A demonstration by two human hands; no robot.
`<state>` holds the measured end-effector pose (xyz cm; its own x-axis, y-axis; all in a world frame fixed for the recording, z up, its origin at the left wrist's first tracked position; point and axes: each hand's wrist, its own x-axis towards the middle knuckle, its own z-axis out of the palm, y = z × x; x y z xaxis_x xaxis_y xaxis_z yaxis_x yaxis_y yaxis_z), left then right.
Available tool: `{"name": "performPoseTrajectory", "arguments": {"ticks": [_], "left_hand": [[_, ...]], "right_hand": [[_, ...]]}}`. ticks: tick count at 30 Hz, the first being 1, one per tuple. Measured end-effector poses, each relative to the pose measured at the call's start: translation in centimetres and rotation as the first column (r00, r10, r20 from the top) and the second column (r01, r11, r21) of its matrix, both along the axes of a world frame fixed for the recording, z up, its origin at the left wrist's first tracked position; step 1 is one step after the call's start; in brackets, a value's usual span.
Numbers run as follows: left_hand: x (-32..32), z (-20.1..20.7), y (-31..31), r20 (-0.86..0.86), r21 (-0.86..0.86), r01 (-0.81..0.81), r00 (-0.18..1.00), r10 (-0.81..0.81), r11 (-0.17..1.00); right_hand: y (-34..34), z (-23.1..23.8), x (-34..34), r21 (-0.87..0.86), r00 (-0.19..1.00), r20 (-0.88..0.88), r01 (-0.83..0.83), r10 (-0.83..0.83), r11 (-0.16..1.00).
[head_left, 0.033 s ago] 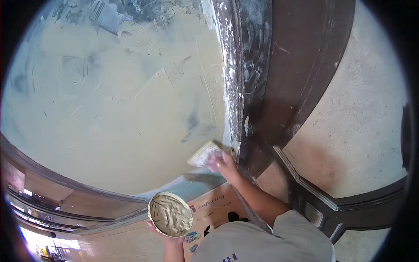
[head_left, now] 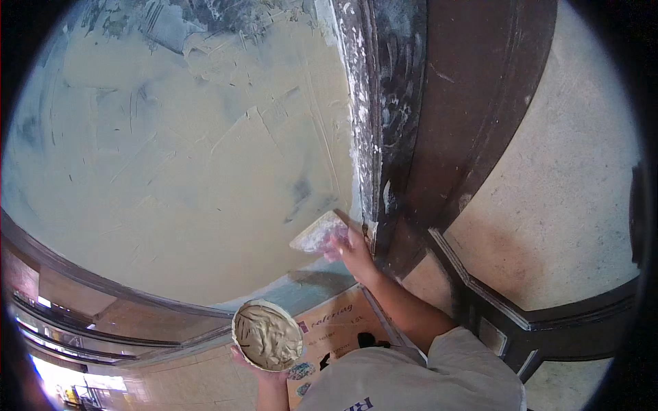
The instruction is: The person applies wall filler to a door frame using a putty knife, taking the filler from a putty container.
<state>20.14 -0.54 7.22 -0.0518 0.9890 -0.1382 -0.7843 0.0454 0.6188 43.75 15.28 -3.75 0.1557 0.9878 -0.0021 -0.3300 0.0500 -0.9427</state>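
Observation:
My right hand (head_left: pixel 353 250) grips a pale, roughly triangular putty spreader (head_left: pixel 315 231), smeared with whitish filler. The spreader is at the lower right of a wall (head_left: pixel 205 157) coated in cream putty, close to the strip along the bottom where blue-green paint (head_left: pixel 322 276) shows. In my left hand (head_left: pixel 255 365) is a round tub (head_left: pixel 236 329) of thick, cream-coloured putty, held from below with its open top facing up. Most of that hand is hidden under the tub.
A dark brown, paint-spattered door frame (head_left: pixel 401 103) rises just right of my right hand. Beneath my arms lies a printed brown sheet (head_left: pixel 343 325). Dark trim (head_left: pixel 541 318) edges a beige surface at the right. Dark rails (head_left: pixel 75 335) run along the lower left.
The spreader and my right hand have shifted slightly up the wall, and the spreader's tip a little left. My left hand and the tub are nearly unmoved.

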Motion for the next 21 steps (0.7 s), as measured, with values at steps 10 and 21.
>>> {"name": "performPoseTrajectory", "arguments": {"ticks": [10,21], "left_hand": [[-0.3,0.4,-0.5,-0.054,0.021,-0.003,0.999,0.004,1.000],[-2.8,2.1,-1.7,-0.031,0.091,0.065,0.998,-0.062,0.994]], "right_hand": [[-4.1,-11.7,2.3,-0.401,0.991,-0.109,0.028,-0.078,0.916],[2.7,16.7,0.7,0.198,0.978,-0.208,0.014,0.028,0.980]]}}
